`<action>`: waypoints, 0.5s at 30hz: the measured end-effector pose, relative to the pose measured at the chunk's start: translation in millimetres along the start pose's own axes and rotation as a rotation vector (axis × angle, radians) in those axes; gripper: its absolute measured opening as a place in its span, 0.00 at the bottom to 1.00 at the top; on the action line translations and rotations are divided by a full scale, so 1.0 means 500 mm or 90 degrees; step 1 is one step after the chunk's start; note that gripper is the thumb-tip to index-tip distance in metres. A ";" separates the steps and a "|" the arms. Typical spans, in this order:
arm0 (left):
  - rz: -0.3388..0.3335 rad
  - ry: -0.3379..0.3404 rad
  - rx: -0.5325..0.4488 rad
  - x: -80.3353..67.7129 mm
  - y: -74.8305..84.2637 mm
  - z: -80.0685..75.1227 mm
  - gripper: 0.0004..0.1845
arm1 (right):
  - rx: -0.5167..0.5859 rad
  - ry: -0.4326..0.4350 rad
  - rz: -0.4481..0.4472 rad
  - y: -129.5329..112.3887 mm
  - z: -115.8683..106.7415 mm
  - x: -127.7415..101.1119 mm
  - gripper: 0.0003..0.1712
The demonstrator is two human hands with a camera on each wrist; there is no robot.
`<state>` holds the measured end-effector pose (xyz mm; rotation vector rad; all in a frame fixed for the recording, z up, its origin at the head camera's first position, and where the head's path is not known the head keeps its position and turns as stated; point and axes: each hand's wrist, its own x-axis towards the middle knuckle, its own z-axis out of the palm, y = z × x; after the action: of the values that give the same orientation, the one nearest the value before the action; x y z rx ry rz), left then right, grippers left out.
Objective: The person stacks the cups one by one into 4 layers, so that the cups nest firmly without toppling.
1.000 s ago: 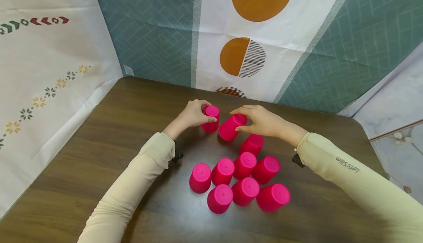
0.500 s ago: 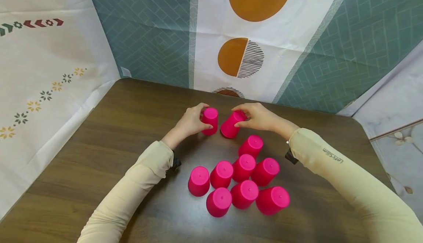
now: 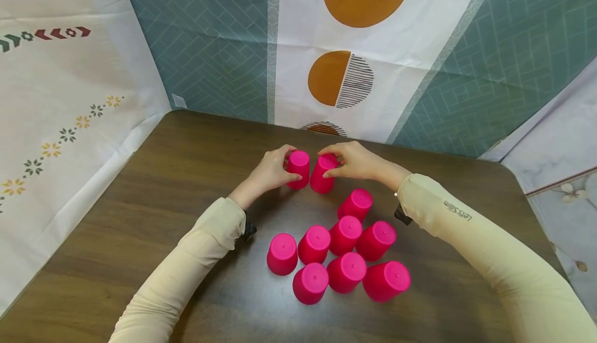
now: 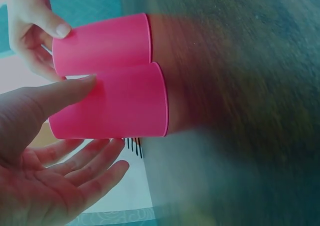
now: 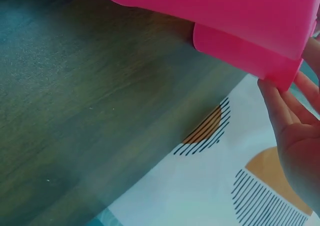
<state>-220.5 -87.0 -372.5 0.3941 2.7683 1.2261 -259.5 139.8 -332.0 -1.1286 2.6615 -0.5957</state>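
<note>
**Setting Two Pink Cups Side by Side at the Far Edge**

Gripping one upturned pink cup in each of the hands, far on the counter (image 3: 154, 187), near the patterned backdrop (image 3: 336, 79). Curling the left hand (image 3: 270, 169) around the left cup (image 3: 298, 168), thumb on the near side and fingers wrapping the far side. Pinching the right cup (image 3: 323, 173) near its top with the right hand (image 3: 354, 159), fingertips bent over the base. Standing both cups mouth-down, walls touching or very nearly so, as the left wrist view is showing (image 4: 110, 73).

Leaving a loose cluster of eight more cups (image 3: 338, 255) nearer the body, also mouth-down, several touching each other.

Risking, by judgement:
- Tipping the right cup, since pinching high on a light cup gives leverage for toppling if pushed sideways.
- Knocking the left cup over by pressing the two walls together too firmly.
- Brushing the nearest cluster cup (image 3: 356, 204) with the right sleeve (image 3: 443, 213) when drawing back, setting off a chain of falls.
- Sliding rather than settling, the smooth wood offering little hold.
</note>
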 end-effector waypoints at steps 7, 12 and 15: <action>0.022 0.032 0.030 -0.014 0.019 -0.002 0.37 | 0.086 -0.012 0.044 0.014 0.002 -0.009 0.34; 0.107 0.120 0.051 -0.032 0.063 -0.010 0.35 | 0.124 -0.002 0.050 0.019 -0.004 -0.029 0.34; 0.164 0.128 0.029 -0.034 0.090 -0.011 0.31 | 0.145 0.004 0.054 0.022 -0.008 -0.047 0.32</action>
<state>-196.4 -66.3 -335.9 0.6866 2.9933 1.3244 -251.7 165.0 -332.8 -0.9466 2.5516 -0.8621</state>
